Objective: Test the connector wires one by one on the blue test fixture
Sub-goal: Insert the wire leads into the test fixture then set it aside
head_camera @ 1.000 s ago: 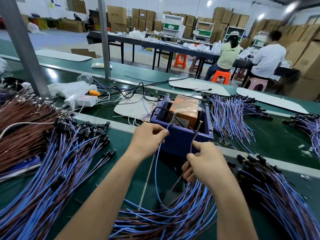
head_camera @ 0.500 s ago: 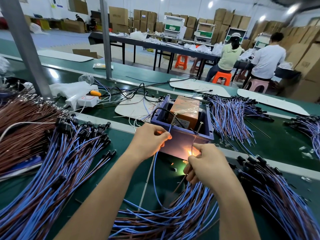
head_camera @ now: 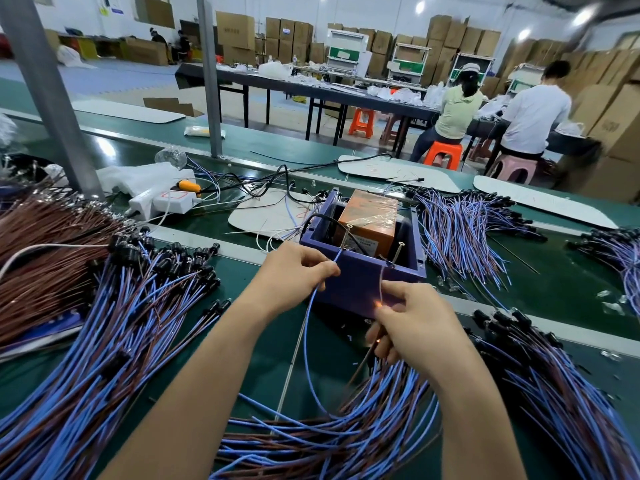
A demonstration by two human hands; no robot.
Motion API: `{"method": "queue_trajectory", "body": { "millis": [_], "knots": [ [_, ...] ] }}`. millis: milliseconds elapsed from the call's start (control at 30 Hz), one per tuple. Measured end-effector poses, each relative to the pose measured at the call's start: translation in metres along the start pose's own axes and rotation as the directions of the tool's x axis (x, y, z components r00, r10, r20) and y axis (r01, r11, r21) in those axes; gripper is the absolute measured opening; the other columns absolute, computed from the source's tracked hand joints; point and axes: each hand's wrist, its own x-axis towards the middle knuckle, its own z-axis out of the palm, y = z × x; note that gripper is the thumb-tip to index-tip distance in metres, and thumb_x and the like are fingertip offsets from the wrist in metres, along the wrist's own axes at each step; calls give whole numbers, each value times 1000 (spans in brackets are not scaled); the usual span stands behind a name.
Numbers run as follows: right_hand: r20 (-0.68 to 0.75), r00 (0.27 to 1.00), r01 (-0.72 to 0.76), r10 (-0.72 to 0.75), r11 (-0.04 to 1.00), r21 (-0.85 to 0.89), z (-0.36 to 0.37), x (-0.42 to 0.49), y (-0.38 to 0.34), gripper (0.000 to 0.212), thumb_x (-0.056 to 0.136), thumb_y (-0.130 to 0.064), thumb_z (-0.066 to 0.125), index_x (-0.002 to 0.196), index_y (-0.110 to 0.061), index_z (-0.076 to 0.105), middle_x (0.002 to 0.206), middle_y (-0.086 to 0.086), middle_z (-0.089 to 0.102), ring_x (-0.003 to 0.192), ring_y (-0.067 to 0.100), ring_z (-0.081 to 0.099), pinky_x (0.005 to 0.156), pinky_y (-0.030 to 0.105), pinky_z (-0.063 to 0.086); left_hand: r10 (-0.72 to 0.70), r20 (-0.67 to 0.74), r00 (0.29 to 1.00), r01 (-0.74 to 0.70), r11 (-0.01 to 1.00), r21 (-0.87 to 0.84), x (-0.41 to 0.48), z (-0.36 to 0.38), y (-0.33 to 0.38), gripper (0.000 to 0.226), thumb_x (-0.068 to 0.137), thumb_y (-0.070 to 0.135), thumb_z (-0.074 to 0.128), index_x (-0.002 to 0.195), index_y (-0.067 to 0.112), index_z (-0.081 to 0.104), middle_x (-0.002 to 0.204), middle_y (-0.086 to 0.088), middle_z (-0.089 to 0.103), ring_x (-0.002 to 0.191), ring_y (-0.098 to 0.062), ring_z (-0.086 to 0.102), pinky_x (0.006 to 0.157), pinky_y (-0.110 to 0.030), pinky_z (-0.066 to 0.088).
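The glow at our right hand shrinking to a spark, wire piles crowding the blue box on both sides, bare belt lying open between our forearms, our left hand pinching a blue wire at the box rim, right hand pinching a brown wire.

The blue test fixture is matt moulded plastic, with two bare coiled metal contacts standing on its rim. Inside it, an orange block is wrapped in glossy, crinkled clear film. The connector wires wear smooth blue and brown plastic insulation and end in black plastic plugs. The green conveyor belt is smooth and shiny, catching the lamps. The upright post is dull grey metal, the power strip white plastic, and the stacked boxes plain matt cardboard.
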Motion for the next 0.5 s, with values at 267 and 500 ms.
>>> {"method": "queue_trajectory", "body": {
  "millis": [267,500],
  "knots": [
    [91,981,157,-174,973,167,0,-8,-10,16,91,-19,63,77,-15,70,68,4,73,43,12,52,39,19,37,63,252,966,48,911,-410,-17,-9,29,15,89,18,61,95,11,73,55,7,58,42,-1,46,43,-11,40],
    [528,811,149,-253,961,232,-6,-19,-14,52,74,-58,58,97,-12,70,82,5,75,41,11,47,39,15,36,201,16,979,-134,709,-692,-26,-39,45,15,78,21,62,72,18,75,61,2,62,49,-5,51,42,-12,43]
  ]
}}
